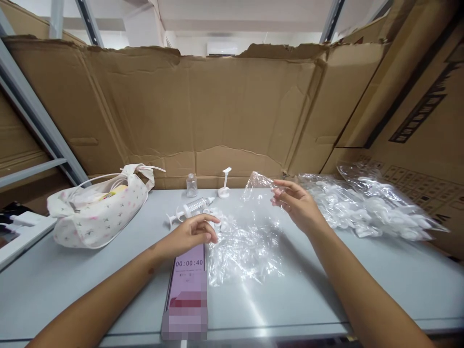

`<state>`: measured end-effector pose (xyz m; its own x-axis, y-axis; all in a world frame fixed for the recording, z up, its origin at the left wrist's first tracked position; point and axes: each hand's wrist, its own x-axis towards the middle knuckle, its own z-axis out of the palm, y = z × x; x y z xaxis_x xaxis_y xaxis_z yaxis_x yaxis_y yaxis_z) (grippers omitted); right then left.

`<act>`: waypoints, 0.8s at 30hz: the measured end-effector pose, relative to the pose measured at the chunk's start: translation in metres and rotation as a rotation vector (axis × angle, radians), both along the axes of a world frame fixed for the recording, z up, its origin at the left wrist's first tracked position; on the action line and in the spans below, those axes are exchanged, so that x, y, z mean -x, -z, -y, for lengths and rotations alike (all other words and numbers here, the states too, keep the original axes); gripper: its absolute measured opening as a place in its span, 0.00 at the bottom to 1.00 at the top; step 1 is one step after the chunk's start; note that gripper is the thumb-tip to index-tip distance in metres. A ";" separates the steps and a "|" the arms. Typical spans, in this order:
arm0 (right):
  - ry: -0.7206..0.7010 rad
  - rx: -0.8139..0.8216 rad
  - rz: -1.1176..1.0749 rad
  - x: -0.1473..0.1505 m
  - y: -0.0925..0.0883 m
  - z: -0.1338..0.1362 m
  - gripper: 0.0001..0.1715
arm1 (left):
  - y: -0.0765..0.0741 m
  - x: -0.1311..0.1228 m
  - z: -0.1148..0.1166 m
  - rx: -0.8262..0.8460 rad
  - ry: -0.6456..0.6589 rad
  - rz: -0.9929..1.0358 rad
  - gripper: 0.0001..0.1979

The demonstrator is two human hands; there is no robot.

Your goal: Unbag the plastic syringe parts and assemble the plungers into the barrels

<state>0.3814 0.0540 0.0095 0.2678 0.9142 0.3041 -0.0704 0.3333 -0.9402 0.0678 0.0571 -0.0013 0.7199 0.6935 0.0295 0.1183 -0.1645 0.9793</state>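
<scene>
My right hand (299, 205) pinches the edge of a thin clear plastic bag (258, 181) between thumb and fingers, lifting it above the table. Below it, crumpled clear plastic (250, 251) lies spread out; whether it is all one bag I cannot tell. My left hand (192, 234) hovers with loosely bent fingers, a gap showing between them and no object visible in them. Just behind its fingertips are small white plastic parts (223, 220), partly hidden. A clear syringe-like plunger tube with white ends (195, 207) lies beyond that hand.
A ribbed clear bottle (192, 185) and a white stemmed piece on a round base (224, 191) stand at the back. Filled clear bags of white parts (362, 208) lie right. A phone showing a timer (188, 285) lies in front; a floral pouch (101, 212) sits left. Cardboard (217, 111) walls the back.
</scene>
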 end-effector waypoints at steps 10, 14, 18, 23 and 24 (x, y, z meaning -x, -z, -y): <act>0.151 -0.083 -0.369 0.004 -0.023 0.017 0.32 | 0.003 -0.008 0.005 -0.099 -0.286 0.042 0.16; 0.283 -0.133 -0.436 0.008 -0.031 0.027 0.27 | 0.003 -0.008 0.006 0.071 -0.233 0.026 0.20; 0.373 -0.237 -0.387 0.026 -0.028 0.042 0.26 | -0.003 -0.010 0.013 0.342 -0.024 0.202 0.22; 0.425 -0.407 -0.258 0.048 -0.016 0.065 0.23 | -0.009 -0.013 0.021 0.430 0.007 0.334 0.23; 0.428 -0.422 -0.253 0.050 -0.013 0.069 0.22 | -0.009 -0.013 0.022 0.430 0.012 0.329 0.22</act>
